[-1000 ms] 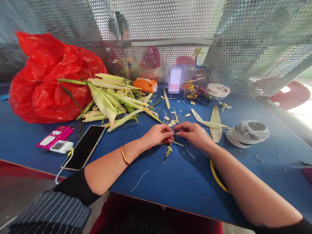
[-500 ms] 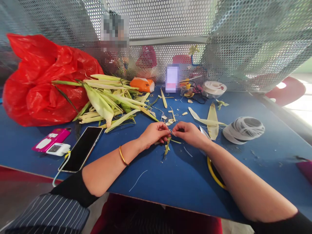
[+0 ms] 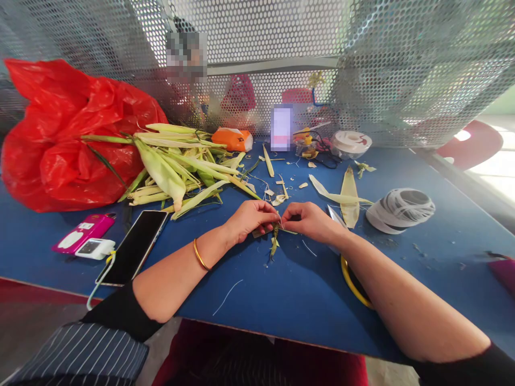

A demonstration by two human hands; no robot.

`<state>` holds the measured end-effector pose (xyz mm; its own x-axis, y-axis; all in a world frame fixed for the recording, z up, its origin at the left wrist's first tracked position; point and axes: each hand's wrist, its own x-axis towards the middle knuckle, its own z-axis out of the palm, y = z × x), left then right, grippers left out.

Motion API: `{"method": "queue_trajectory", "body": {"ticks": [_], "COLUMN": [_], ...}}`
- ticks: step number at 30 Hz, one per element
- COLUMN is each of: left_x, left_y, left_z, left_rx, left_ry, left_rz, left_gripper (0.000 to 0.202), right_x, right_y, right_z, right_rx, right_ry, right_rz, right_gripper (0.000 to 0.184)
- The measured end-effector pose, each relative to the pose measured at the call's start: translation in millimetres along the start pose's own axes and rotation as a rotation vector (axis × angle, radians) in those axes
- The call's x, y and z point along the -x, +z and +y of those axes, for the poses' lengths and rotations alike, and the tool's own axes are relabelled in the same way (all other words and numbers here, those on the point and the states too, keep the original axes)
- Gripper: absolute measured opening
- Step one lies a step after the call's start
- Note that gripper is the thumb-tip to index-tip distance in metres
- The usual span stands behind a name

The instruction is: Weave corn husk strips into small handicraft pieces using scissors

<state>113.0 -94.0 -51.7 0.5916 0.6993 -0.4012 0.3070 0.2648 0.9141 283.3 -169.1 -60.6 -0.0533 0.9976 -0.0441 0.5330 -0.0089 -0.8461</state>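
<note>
Mid-frame, left hand (image 3: 252,221) pinches small husk piece (image 3: 274,245), apparently steadying it, while right hand (image 3: 309,221), just beside, seems to pinch thin thread (image 3: 280,221), probably for control; husk pile (image 3: 161,171) left of centre, likely for reach.

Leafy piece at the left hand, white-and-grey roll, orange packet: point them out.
Leafy piece (image 3: 274,242): head view, middle of its visible part.
White-and-grey roll (image 3: 399,212): head view, side windings.
Orange packet (image 3: 230,139): head view, middle of its orange wrapper.
</note>
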Motion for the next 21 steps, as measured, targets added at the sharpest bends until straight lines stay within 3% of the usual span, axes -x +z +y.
{"method": "queue_trajectory", "body": {"ticks": [3,6,8,12,21], "left_x": [2,3,2,-2,-7], "left_y": [0.2,-0.7,-2.5,-7.7,-13.9], "left_z": [1,1,-1,-4,-4], "left_rx": [-0.001,-0.009,-0.03,-0.123,-0.197], "left_ry": [0.0,0.009,0.034,0.114,0.173], "left_rz": [0.003,-0.017,-0.036,-0.058,-0.089], "left_gripper": [0.011,0.012,0.014,0.014,0.016], "right_x": [0,-2,-3,-6,-6], "right_y": [-2,-2,2,11,18], "right_z": [0,1,3,9,8], "right_rx": [-0.017,-0.128,-0.247,-0.279,-0.141], "right_ry": [-0.007,-0.034,-0.064,-0.05,-0.089], "right_rz": [-0.021,0.128,0.203,0.091,0.05], "right_gripper": [0.013,0.012,0.022,0.024,0.025]}}
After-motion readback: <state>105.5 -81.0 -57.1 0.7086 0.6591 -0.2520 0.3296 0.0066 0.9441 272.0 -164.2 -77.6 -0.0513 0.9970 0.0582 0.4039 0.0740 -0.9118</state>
